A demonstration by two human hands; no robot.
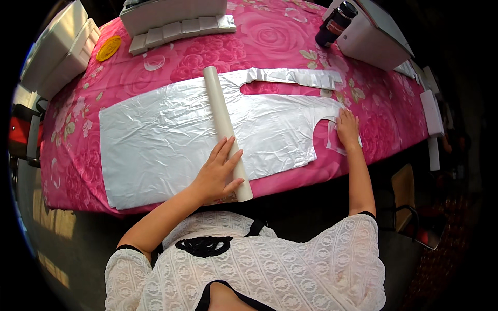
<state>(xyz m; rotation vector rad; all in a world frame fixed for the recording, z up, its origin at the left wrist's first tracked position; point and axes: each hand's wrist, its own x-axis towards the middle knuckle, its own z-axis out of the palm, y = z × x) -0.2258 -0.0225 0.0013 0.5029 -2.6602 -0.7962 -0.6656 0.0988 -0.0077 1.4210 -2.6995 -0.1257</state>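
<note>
Head view: from my distant seat I see a silver plastic sheet (155,135) lying spread across the middle of the pink flowered tabletop (275,39), and over it a pale tube (222,111), running from the near side to the far side. The left hand (220,168) is unclenched, with fingers spread over the near part of the tube. The right hand (348,129) rests at the right end of the sheet, fingers rather straight; if the fingertips pinch the film, I cannot tell.

I judge that the sheet is very light, soft and somewhat slippery, easy to wrinkle, and that its narrow parts could tear. I would hold it by the broad straight edge at left, or press it flat with the palm. The tube seems stiff and may roll, so I would take it near both ends.

The film is glossy, with many fine creases; at right it has a long slot and a curved notch. The tube is smooth, matt and round. Small white packets (181,29) stand in a row at the far left.
</note>
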